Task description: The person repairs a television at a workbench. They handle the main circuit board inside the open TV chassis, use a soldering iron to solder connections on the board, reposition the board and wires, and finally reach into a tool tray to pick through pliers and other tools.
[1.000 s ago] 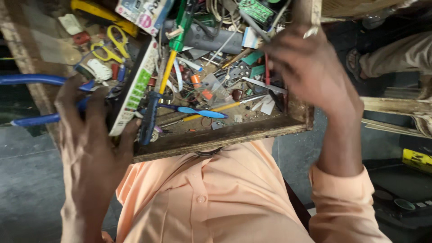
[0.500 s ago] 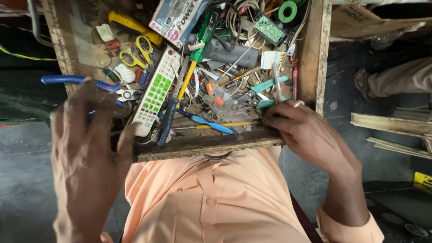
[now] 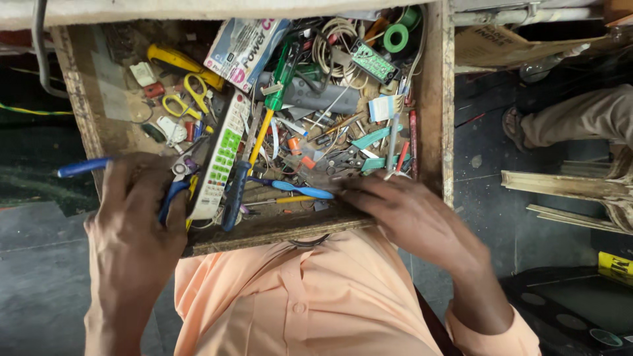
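A dark floor (image 3: pixel 39 290) lay beneath a worn wooden drawer (image 3: pixel 435 112) crammed with tools, wires and small parts. The left hand (image 3: pixel 135 231) was closed round the blue-handled pliers (image 3: pixel 173 191) at the drawer's front left corner, one handle jutting past the rim. The right hand (image 3: pixel 412 214) lay flat and open on the clutter near the front right, gripping nothing. Fingers could be pricked on loose sharp bits, and the white remote (image 3: pixel 221 158), just beside the pliers, could be dragged out.
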Tool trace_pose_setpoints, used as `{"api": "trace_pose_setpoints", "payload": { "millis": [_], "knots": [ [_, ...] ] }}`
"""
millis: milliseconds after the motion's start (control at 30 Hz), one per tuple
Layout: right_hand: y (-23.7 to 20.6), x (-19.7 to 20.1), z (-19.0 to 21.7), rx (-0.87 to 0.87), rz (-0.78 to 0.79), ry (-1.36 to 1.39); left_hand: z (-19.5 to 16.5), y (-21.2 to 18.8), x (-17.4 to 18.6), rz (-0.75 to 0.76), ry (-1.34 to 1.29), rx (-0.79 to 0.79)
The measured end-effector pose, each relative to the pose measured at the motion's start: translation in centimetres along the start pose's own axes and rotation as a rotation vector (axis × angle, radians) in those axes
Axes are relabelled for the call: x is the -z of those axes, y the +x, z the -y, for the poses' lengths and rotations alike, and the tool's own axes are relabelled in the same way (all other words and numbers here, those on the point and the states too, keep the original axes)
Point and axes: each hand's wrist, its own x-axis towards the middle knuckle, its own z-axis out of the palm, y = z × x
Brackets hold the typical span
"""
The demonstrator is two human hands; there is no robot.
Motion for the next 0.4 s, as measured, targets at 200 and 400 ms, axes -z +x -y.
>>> {"api": "trace_pose_setpoints", "payload": {
  "millis": [200,400],
  "knots": [
    [1.0,-0.7,1.1,0.114,0.021,-0.065,0.0,-0.2,-2.3,-0.093,-0.186,-0.049],
    [2.7,-2.7,2.0,0.210,0.026,-0.072,-0.6,-1.2,-4.7,-0.048,-0.278,-0.139]
  ]
}}
